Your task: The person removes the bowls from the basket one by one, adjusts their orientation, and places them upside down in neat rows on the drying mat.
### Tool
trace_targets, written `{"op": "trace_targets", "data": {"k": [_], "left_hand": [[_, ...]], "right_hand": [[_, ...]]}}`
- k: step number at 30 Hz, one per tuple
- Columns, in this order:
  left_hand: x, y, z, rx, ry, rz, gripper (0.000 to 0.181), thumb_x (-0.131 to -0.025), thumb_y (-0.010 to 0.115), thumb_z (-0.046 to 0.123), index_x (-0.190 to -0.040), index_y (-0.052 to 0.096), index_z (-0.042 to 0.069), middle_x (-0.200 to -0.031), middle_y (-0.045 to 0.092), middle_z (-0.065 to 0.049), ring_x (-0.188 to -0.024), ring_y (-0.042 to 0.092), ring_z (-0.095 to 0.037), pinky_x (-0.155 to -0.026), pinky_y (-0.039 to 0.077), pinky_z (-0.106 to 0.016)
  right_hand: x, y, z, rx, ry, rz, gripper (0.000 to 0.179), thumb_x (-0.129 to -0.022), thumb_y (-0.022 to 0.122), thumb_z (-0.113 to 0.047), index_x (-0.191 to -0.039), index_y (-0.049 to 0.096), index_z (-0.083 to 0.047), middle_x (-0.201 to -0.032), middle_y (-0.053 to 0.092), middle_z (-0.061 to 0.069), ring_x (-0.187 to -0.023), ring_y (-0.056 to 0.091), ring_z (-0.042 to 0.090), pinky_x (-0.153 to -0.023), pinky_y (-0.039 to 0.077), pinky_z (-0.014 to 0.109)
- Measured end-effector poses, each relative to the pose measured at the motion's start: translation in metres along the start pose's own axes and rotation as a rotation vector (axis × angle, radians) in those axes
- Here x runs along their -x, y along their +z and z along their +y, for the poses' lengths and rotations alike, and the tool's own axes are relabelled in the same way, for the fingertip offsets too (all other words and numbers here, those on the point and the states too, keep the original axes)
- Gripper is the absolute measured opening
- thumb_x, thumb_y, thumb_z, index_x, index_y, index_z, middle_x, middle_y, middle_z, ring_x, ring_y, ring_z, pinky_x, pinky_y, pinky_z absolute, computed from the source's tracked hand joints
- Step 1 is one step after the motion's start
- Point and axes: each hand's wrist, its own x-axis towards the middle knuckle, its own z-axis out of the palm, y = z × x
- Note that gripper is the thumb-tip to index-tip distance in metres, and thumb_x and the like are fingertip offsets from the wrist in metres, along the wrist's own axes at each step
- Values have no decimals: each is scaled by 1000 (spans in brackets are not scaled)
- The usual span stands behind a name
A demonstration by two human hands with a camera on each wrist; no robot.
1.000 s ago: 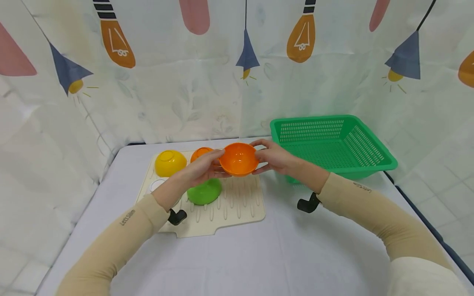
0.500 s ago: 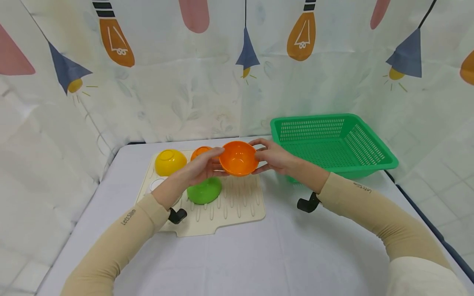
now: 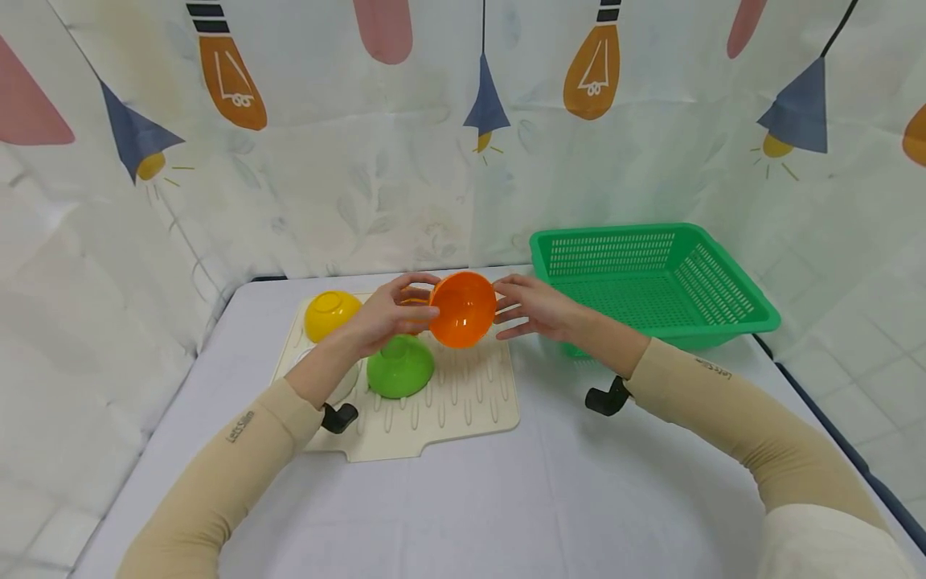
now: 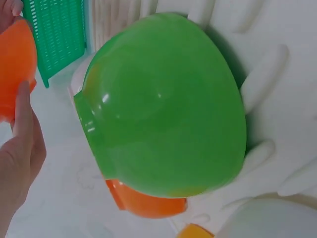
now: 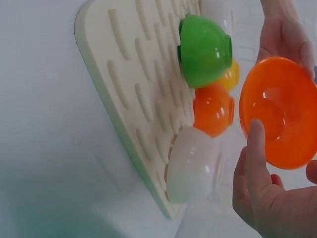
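Note:
An orange bowl (image 3: 463, 310) is held up above the back of a cream drying mat (image 3: 463, 418), its hollow turned toward the head camera. My left hand (image 3: 385, 315) grips its left side, the fingers overlapping the rim. On the other side my right hand (image 3: 537, 307) has its fingers spread, tips right at the bowl's edge. Upside down on the mat lie a green bowl (image 3: 400, 370), a yellow bowl (image 3: 331, 314) and a white bowl (image 3: 344, 388), partly hidden by my left forearm. A second orange bowl (image 5: 212, 110) shows in the right wrist view, mostly hidden behind my left hand in the head view.
A green slotted basket (image 3: 694, 336) stands at the back right of the white-covered table (image 3: 477, 515), close to my right forearm. A patterned curtain (image 3: 427, 193) hangs behind the table. Another white bowl (image 5: 193, 166) sits near the mat's edge in the right wrist view.
The orange bowl has tipped, its hollow facing the head camera more. My left hand has shifted slightly left and up with its grip changed; my right fingers have loosened from the rim.

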Motion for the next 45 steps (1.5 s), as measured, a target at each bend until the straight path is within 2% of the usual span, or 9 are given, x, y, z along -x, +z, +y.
{"op": "trace_targets", "data": {"k": [5, 8, 13, 15, 18, 27, 33, 40, 45], "left_hand": [[6, 8, 0, -259, 138, 55, 60, -84, 87, 14, -137, 56, 16, -134, 57, -9, -123, 54, -30, -95, 55, -47], [11, 19, -3, -461, 305, 78, 60, -79, 90, 10, -131, 61, 14, -130, 56, -6, -121, 55, -30, -96, 55, -45], [15, 34, -8, -800, 621, 87, 56, -75, 91, 2, -123, 66, 12, -124, 51, -9, -116, 53, -28, -96, 54, -46], [16, 37, -8, -886, 705, 77, 55, -75, 91, 2, -123, 66, 12, -125, 51, -11, -118, 50, -29, -95, 53, -46], [17, 40, -8, -972, 780, 59, 55, -75, 91, 0, -123, 67, 12, -128, 50, -15, -123, 47, -33, -97, 52, -45], [19, 42, -12, -1157, 896, 25, 50, -76, 89, -3, -118, 69, 14, -129, 53, -15, -128, 44, -34, -96, 54, -43], [18, 45, -16, -1210, 940, -10, 52, -74, 88, -7, -119, 70, 13, -128, 54, -14, -128, 45, -35, -98, 53, -43], [18, 48, -19, -1303, 971, -32, 49, -76, 88, -4, -118, 71, 15, -126, 55, -13, -127, 47, -35, -102, 50, -42], [17, 50, -20, -1313, 996, -49, 45, -79, 87, -2, -118, 70, 15, -127, 56, -14, -127, 48, -35, -106, 47, -41]], "right_hand": [[-1, -1, 0, -42, 60, -14, 59, -107, 54, -40, -147, 37, 0, -148, 42, 29, -123, 56, 41, -87, 59, 49], [-2, -1, -1, -57, 84, -36, 67, -105, 56, -43, -151, 33, 0, -153, 36, 29, -130, 51, 44, -91, 57, 52], [-3, -2, -1, -43, 89, -76, 64, -104, 58, -45, -151, 40, -6, -147, 41, 23, -136, 45, 47, -91, 57, 52], [-3, -2, -1, -29, 89, -93, 61, -104, 57, -45, -149, 44, -7, -145, 44, 20, -133, 48, 45, -89, 58, 50], [-2, -2, -1, -15, 94, -111, 57, -105, 56, -45, -147, 50, -7, -145, 44, 19, -130, 51, 41, -90, 58, 49], [-1, -1, 0, -9, 114, -111, 61, -103, 59, -47, -147, 47, -7, -148, 40, 18, -132, 49, 40, -90, 58, 51], [2, -1, -1, 19, 122, -95, 65, -102, 63, -43, -147, 38, -3, -147, 40, 19, -128, 50, 39, -91, 58, 50], [2, 1, -1, 34, 146, -83, 54, -103, 64, -32, -141, 46, 3, -140, 48, 16, -119, 54, 35, -90, 58, 49], [2, 1, 1, 30, 139, -72, 47, -102, 64, -26, -136, 52, 4, -135, 50, 16, -115, 55, 34, -88, 58, 50]]}}
